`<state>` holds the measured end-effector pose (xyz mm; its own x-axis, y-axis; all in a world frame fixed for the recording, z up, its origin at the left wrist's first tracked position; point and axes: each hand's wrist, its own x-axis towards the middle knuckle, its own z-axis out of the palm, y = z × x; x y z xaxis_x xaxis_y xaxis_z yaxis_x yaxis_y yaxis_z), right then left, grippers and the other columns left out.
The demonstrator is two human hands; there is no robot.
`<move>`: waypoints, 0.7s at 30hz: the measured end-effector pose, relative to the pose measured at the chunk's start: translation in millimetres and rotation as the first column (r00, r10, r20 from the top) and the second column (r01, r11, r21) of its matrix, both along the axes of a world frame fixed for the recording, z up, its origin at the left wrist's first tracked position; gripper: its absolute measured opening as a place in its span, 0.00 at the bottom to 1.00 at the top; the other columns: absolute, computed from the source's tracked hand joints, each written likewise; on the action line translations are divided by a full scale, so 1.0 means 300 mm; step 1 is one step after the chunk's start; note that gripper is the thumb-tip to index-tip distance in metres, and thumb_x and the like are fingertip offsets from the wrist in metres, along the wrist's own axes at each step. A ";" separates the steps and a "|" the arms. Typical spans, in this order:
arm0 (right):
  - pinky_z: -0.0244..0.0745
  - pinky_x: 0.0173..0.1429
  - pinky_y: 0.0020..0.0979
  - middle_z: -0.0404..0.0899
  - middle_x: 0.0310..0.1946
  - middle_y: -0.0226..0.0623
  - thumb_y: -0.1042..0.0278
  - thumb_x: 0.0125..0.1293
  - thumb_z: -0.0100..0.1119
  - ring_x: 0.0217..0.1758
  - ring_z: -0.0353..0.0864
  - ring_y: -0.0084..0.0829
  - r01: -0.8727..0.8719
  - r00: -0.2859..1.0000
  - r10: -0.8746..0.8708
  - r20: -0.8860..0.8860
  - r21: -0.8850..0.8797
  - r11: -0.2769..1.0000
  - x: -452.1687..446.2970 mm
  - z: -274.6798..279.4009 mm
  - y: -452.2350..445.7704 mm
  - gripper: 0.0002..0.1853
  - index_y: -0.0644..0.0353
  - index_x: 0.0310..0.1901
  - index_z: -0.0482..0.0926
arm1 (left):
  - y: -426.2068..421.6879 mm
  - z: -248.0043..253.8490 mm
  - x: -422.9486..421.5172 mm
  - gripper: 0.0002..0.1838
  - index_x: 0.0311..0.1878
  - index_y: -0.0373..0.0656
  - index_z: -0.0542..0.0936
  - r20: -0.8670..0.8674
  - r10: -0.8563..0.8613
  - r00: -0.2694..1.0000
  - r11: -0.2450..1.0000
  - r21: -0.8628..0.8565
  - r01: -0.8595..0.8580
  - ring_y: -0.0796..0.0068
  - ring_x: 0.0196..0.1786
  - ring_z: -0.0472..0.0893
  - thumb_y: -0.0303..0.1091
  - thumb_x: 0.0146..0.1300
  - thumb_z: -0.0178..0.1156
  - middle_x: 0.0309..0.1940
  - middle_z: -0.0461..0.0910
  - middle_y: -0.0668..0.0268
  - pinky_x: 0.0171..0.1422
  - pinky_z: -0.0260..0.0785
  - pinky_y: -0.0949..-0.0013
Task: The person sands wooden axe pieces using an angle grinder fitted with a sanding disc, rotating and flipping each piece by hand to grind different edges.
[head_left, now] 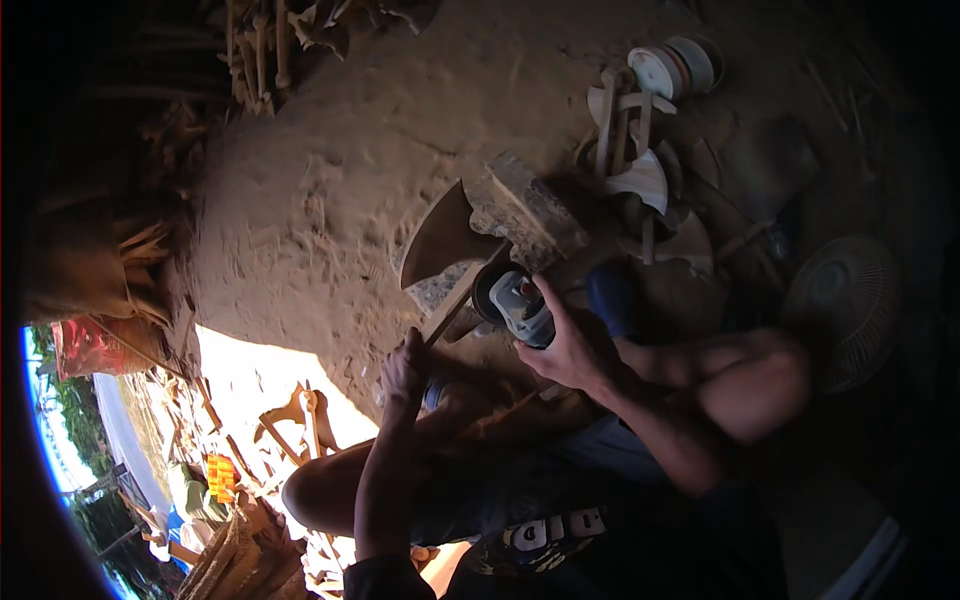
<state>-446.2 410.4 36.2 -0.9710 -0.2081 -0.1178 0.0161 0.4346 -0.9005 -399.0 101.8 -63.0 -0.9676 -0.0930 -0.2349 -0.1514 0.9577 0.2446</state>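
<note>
My left hand (403, 368) is closed around the lower handle of a wooden axe (441, 240), whose broad, curved head points away from me. The head lies against a rough block (530, 212) on the ground. In my right hand (572, 352) is an angle grinder (520, 305), fingers wrapped round its body. Its dark disc is beside the axe handle, just below the head; whether it touches the wood I cannot tell. My legs are bent to either side of the work.
Several pale axe-shaped wooden pieces (640, 182) lie to the right, near a round tin (675, 68). A round woven or slatted cover (845, 312) is at far right. Sticks and wood pieces (262, 50) stand at upper left. Sunlit scraps (300, 420) and sacks are at lower left.
</note>
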 end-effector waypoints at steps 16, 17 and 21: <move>0.80 0.55 0.45 0.83 0.50 0.58 0.59 0.55 0.72 0.50 0.85 0.56 0.007 0.998 -0.016 0.055 0.160 0.987 -0.041 -0.005 0.041 0.49 0.57 0.77 0.59 | -0.003 0.001 -0.002 0.06 0.42 0.50 0.69 0.051 -0.009 0.999 0.999 -0.045 0.012 0.36 0.33 0.84 0.38 0.69 0.54 0.28 0.84 0.48 0.34 0.71 0.38; 0.80 0.55 0.45 0.83 0.50 0.58 0.59 0.54 0.72 0.50 0.85 0.56 -0.008 0.998 -0.004 0.068 0.170 0.985 -0.042 0.003 0.042 0.49 0.57 0.77 0.58 | -0.002 0.001 -0.002 0.06 0.42 0.50 0.69 0.059 -0.011 0.998 0.998 -0.055 0.014 0.36 0.33 0.84 0.38 0.69 0.55 0.28 0.84 0.48 0.34 0.71 0.38; 0.80 0.57 0.42 0.82 0.53 0.57 0.58 0.55 0.73 0.55 0.85 0.52 -0.008 0.991 -0.006 0.130 0.112 0.994 -0.033 0.014 0.041 0.50 0.61 0.76 0.57 | -0.005 -0.004 -0.002 0.05 0.41 0.48 0.69 0.025 -0.026 0.999 0.998 -0.051 0.028 0.35 0.31 0.83 0.35 0.67 0.55 0.25 0.82 0.47 0.31 0.71 0.38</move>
<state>-456.0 422.7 40.5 -0.9457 -0.1874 -0.2656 0.1293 0.5330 -0.8362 -399.7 100.3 -64.2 -0.9640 -0.0795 -0.2539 -0.1306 0.9728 0.1913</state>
